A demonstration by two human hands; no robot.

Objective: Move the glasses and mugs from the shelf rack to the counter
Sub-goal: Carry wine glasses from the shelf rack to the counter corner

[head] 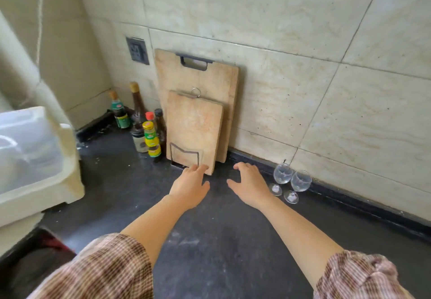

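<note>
Two clear wine glasses point(291, 180) stand upright side by side on the dark counter point(221, 240), near the wall at the right. My right hand point(250, 185) hovers palm down over the counter just left of them, fingers spread, holding nothing. My left hand point(190, 186) reaches forward, open, its fingertips at the lower edge of the small cutting board point(194, 130). At the far left a cream dish rack with a clear cover point(35, 158) holds a blurred white mug point(9, 156).
Two wooden cutting boards lean on the tiled wall, the small one in a wire holder point(184, 156). Several sauce bottles point(144, 126) crowd the corner left of the boards. A wall socket point(137, 50) sits above them.
</note>
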